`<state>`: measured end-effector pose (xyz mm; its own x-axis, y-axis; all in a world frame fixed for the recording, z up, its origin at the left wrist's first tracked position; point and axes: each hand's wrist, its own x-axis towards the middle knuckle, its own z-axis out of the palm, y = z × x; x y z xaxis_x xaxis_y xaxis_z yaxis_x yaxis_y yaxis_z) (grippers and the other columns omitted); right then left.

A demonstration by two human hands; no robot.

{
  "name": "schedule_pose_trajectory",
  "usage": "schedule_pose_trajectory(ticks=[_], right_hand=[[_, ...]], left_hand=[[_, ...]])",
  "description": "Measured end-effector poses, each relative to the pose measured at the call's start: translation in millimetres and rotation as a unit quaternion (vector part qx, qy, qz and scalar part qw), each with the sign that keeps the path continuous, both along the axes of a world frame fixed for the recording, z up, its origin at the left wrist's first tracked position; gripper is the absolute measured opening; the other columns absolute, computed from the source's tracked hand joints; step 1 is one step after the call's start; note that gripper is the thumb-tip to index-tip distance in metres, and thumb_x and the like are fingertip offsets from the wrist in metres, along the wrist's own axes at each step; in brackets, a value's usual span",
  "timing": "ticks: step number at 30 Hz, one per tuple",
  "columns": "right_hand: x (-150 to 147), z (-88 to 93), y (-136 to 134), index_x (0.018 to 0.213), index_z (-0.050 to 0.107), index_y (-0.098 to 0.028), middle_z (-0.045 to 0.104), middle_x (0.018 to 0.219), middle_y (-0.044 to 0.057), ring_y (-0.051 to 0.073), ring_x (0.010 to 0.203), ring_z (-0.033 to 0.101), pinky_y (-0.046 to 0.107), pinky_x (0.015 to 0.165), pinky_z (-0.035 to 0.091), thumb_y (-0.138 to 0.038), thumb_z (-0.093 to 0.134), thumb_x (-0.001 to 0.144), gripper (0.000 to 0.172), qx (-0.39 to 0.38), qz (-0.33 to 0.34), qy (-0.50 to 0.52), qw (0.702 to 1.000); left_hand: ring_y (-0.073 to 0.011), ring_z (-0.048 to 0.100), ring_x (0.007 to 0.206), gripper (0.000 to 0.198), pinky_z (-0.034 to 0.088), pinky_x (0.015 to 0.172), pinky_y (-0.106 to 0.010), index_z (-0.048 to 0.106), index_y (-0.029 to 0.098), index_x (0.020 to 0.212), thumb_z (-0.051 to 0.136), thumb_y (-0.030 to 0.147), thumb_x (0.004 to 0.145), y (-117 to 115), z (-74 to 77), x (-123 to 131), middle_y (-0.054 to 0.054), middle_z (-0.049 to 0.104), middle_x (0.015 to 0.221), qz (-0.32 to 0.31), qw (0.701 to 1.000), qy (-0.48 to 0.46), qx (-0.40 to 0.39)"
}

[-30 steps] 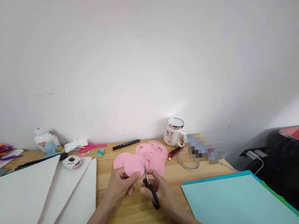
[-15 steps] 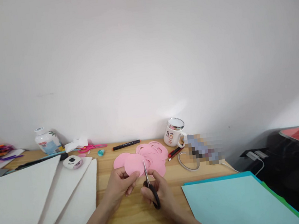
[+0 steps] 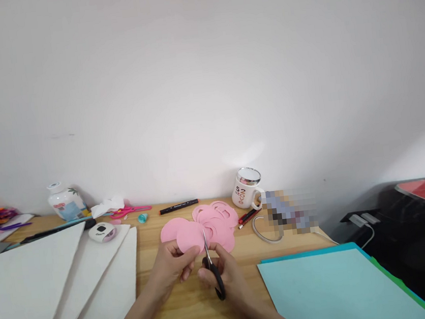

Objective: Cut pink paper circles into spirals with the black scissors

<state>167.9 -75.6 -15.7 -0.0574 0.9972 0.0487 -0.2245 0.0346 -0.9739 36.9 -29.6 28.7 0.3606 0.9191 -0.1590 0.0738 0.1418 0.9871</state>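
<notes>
Between the thumb and fingers of my left hand (image 3: 176,261) is a round piece of pink paper (image 3: 189,235), held up above the table. My right hand (image 3: 225,270) grips black-handled scissors (image 3: 217,276), with the blades pointing away from me at the right edge of the paper circle. Whether the blades are inside the paper or just beside it, I cannot tell. Behind the held circle lies a loose pile of pink paper pieces (image 3: 225,224), some with holes cut out. Another pink circle (image 3: 169,229) shows at the left, partly covered by the held one.
White sheets (image 3: 23,288) cover the left, with a white and pink device (image 3: 100,232) on them. Pale blue sheets (image 3: 326,284) lie at right. Along the wall are a bottle (image 3: 67,202), pink scissors (image 3: 133,209), a black marker (image 3: 178,207) and a white mug (image 3: 244,191).
Both hands stay in nearly the same place, still holding the paper and scissors. The scissor handles have shifted very slightly left and their loops look a little closer together.
</notes>
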Motion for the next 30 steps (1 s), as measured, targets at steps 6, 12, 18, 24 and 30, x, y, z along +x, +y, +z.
schedule_pose_trajectory(ticks=[6,12,18,24,30], right_hand=[[1.9,4.9,1.2,0.087,0.043,-0.019,0.046,0.058,-0.007,0.008,0.050,0.035,0.019,0.046,0.025,-0.035,0.075,0.058,0.046,0.019,0.002,0.025,1.000],[1.6,2.4,0.7,0.089,0.045,-0.020,0.045,0.057,-0.007,0.008,0.047,0.034,0.018,0.044,0.023,-0.038,0.075,0.058,0.046,0.009,0.002,0.025,1.000],[2.7,-4.0,2.0,0.089,0.044,-0.020,0.044,0.052,-0.009,0.006,0.043,0.030,0.017,0.040,0.021,-0.039,0.072,0.061,0.044,0.007,0.000,0.008,1.000],[0.9,-1.5,1.6,0.087,0.044,-0.021,0.042,0.044,-0.010,0.006,0.038,0.034,0.016,0.037,0.025,-0.042,0.070,0.062,0.042,0.008,-0.025,-0.022,0.999],[0.8,1.1,0.9,0.088,0.043,-0.020,0.046,0.042,-0.010,0.007,0.036,0.037,0.016,0.036,0.028,-0.040,0.069,0.062,0.042,-0.001,-0.033,-0.034,0.999]], left_hand=[[-0.0039,0.032,0.029,0.036,0.019,0.032,-0.017,0.045,0.016,0.049,0.066,0.042,0.061,-0.2,1.3,0.1,0.006,0.046,0.035,-0.006,1.000,0.003,0.005],[-0.0039,0.031,0.029,0.035,0.019,0.033,-0.017,0.046,0.016,0.052,0.066,0.042,0.062,0.4,1.1,-0.7,0.008,0.043,0.034,-0.005,1.000,0.005,0.008],[-0.0042,0.031,0.030,0.033,0.018,0.034,-0.017,0.047,0.016,0.052,0.066,0.042,0.062,-0.2,1.5,-1.0,0.007,0.044,0.035,0.005,1.000,0.006,0.003],[-0.0033,0.028,0.030,0.036,0.017,0.035,-0.017,0.044,0.016,0.047,0.067,0.040,0.061,0.2,2.5,-2.0,0.008,0.041,0.034,0.006,1.000,-0.006,0.010],[-0.0031,0.029,0.030,0.036,0.018,0.034,-0.017,0.044,0.015,0.045,0.067,0.037,0.061,0.7,4.1,-2.4,0.008,0.040,0.034,0.002,1.000,-0.010,0.018]])
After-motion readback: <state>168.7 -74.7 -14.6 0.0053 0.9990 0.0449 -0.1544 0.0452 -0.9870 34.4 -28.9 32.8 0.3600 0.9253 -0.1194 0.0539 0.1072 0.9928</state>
